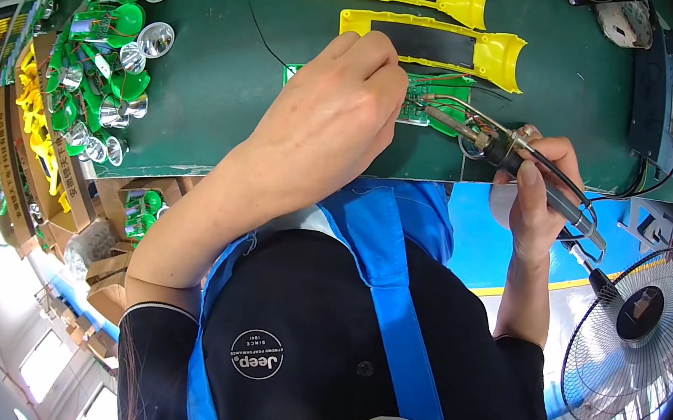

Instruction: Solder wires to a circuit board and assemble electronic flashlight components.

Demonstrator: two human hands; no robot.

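Note:
A green circuit board (414, 116) with thin red and black wires lies on the green worktable (228, 68), in front of the yellow plastic housing halves. My left hand (333, 108) is closed over the board's left part. Its fingertips are hidden, so what they pinch cannot be made out. Gripped like a pen in my right hand (537, 185) is a soldering iron (493, 150) with a thin metal feed tube beside it. The iron's tip points left and meets the board close to my left fingers. Partly behind the iron sits a round reflector (470, 148).
Several green boards with silvery reflector cups (155, 40) crowd the table's left side. Two yellow housing halves (501, 60) with dark panels lie at the far side. A dark metal device (657, 99) stands far right, above a floor fan (635, 334). Cardboard boxes (112, 270) stand lower left.

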